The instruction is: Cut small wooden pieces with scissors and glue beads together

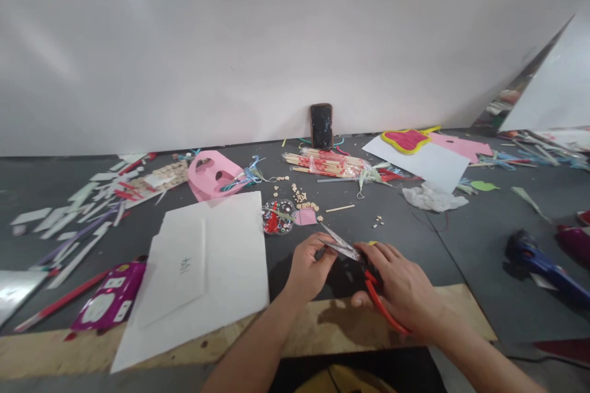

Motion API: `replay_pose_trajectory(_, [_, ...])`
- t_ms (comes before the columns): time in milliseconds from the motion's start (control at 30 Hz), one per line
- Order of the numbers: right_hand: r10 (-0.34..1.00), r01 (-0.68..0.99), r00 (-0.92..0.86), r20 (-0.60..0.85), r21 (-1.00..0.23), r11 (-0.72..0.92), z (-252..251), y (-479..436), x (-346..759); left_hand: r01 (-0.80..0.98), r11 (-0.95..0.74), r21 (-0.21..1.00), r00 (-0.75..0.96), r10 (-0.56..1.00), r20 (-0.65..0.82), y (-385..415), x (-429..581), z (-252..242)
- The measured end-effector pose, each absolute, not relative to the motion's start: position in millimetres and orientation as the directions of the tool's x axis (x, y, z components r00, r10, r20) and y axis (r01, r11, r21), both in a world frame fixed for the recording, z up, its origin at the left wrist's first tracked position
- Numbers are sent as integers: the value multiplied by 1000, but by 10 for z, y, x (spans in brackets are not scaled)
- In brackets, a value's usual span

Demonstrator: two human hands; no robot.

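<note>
My right hand holds a pair of scissors with red handles, the blades pointing up and to the left. Close to the blades, my left hand is closed in a pinch; whatever its fingertips hold is too small to name. Just beyond the hands lie a pink paper square and a round clear case of small beads with red bits on it. Small wooden pieces are scattered behind them.
White foam board covers the left front. Behind stand a phone and bundled sticks. A pink cutout, a purple packet, a yellow-edged shape, crumpled tissue and a blue glue gun lie around.
</note>
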State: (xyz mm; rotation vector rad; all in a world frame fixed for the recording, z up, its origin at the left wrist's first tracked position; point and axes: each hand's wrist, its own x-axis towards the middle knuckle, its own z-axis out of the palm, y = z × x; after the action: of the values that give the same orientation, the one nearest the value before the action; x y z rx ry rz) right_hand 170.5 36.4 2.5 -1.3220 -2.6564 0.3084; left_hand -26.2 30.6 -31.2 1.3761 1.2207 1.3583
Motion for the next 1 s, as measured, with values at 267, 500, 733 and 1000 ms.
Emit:
replay_pose_trajectory(267, [762,731,-639,107,-224,644,-13,375,1738,112,-148,983,17,989,147,316,-260,-278])
replay_pose_trajectory(500, [782,751,-609,131,-219,622,-43,366,1702,87,-133,987,35,991,131,304,-237,-277])
replay_pose_trajectory(733, [808,768,-579,108,-261,585,-14,347,1679,91,-145,985,0,989,146,305,-238,-254])
replay_pose_trajectory(1000, [789,751,-607,97,-254,609,-23,364,1712,15,-51,999,64,997,50,309,-251,-233])
